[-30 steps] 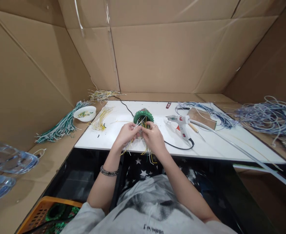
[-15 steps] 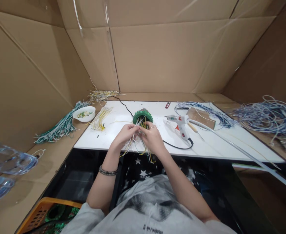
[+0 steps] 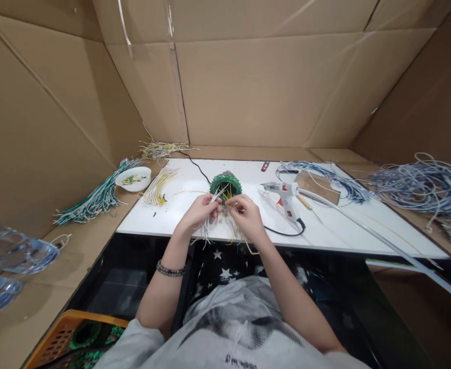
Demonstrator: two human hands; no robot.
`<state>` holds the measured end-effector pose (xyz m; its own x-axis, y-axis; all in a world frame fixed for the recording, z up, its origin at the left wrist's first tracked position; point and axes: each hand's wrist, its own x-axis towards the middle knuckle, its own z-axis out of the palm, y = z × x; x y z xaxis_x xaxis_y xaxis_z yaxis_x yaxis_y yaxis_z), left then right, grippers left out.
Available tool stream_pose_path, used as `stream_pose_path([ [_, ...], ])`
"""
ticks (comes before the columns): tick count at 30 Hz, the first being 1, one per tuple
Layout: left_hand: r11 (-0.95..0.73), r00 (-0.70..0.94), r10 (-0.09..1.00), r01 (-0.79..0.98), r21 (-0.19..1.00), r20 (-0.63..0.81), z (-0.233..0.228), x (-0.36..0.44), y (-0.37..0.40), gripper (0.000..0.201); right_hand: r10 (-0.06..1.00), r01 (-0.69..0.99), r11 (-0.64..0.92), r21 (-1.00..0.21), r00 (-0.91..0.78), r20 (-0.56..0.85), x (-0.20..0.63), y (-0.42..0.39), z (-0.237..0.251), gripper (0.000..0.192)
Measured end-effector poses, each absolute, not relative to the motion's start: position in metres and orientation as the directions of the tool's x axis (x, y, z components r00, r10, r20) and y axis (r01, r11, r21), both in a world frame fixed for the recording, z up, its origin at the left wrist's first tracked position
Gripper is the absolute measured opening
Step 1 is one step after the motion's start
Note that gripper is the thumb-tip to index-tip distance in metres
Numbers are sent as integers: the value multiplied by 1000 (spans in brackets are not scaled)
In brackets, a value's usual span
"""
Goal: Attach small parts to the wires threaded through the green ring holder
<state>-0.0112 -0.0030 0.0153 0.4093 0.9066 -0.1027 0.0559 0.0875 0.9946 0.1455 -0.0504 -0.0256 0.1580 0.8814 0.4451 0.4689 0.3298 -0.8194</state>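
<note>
A green ring-shaped piece (image 3: pixel 226 183) stands on the white table (image 3: pixel 336 225), with thin white, yellow and green wires (image 3: pixel 221 197) hanging out of it toward me. My left hand (image 3: pixel 199 212) pinches a bunch of these wires just in front of the ring. My right hand (image 3: pixel 247 216) grips other strands of the same bunch, close beside the left. Loose wire ends (image 3: pixel 237 241) dangle over the table's near edge between my wrists.
A white glue gun (image 3: pixel 286 196) with a black cord lies right of the ring. Yellow wires (image 3: pixel 159 186), a white bowl (image 3: pixel 133 179) and green-white wires (image 3: pixel 95 200) lie left. Blue-white wires (image 3: pixel 421 184) pile at the right. An orange crate (image 3: pixel 64 333) sits lower left. Cardboard walls surround.
My two hands have drawn slightly apart and shifted right, spreading the wire bunch; the dangling ends now hang more to the right. The ring has stayed put.
</note>
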Motion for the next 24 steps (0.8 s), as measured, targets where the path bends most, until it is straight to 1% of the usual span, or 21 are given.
stream_pose_path([
  [2, 105, 407, 906, 50, 993, -116, 15, -11, -5, 10, 884, 353, 315, -881, 229, 408, 147, -51, -26, 19],
  [5, 118, 402, 907, 47, 992, -127, 15, -9, -6, 15, 904, 207, 267, -941, 286, 319, 146, -53, -27, 25],
  [8, 151, 421, 893, 45, 987, -156, 17, -9, -5, 22, 913, 92, 240, -966, 316, 257, 145, -55, -27, 29],
  [11, 186, 436, 880, 50, 981, -189, 18, -10, -3, 16, 922, 17, 223, -975, 323, 216, 144, -57, -25, 29],
  [13, 192, 440, 876, 56, 980, -197, 18, -10, -2, 15, 924, -10, 214, -977, 327, 200, 144, -58, -23, 28],
  [17, 199, 453, 867, 69, 978, -209, 16, -10, -1, 20, 928, -31, 189, -981, 331, 169, 144, -59, -21, 29],
  [20, 205, 458, 863, 72, 976, -215, 16, -9, -1, 22, 931, -8, 167, -986, 331, 155, 144, -59, -20, 28],
  [24, 219, 481, 848, 61, 974, -221, 17, -10, 1, 23, 932, 25, 178, -984, 318, 177, 144, -59, -20, 28],
])
